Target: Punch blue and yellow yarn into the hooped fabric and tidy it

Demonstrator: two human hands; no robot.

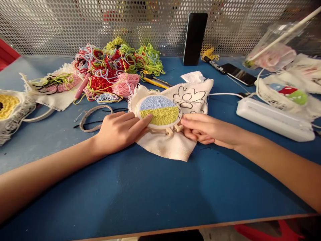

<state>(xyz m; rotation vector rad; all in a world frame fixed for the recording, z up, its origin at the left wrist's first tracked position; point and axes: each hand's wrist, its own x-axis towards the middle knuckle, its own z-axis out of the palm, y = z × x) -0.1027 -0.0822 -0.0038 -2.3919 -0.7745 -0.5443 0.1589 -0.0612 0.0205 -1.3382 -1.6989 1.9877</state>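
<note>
Well to the left of the embroidery hoop, pieces of stitched cloth lie on the blue bench. Nearer the hoop on that side is a bare ring, flat, with thin black strands crossing it. The yarn heap spreads behind the hoop to its left.

The left hand comes in from the hoop's left and grasps that edge, one digit laid over the yellow-green stitching while the others go out of sight at the rim. The hoop sits directly between the two hands and touches both. Being round, it has no long axis of its own; the seam between its blue and yellow-green halves runs roughly from hand to hand. Its wooden screw clamp sticks out on the side toward the person, to the right of the hoop's middle, so the right hand is the nearer one to it. Those fingers are bent in against the hoop's right rim; whether they pinch the rim or only the cloth around it, I cannot tell.

Far behind and to the right of the hoop, a clear plastic container leans over, something pale pink showing in or through it.
</note>
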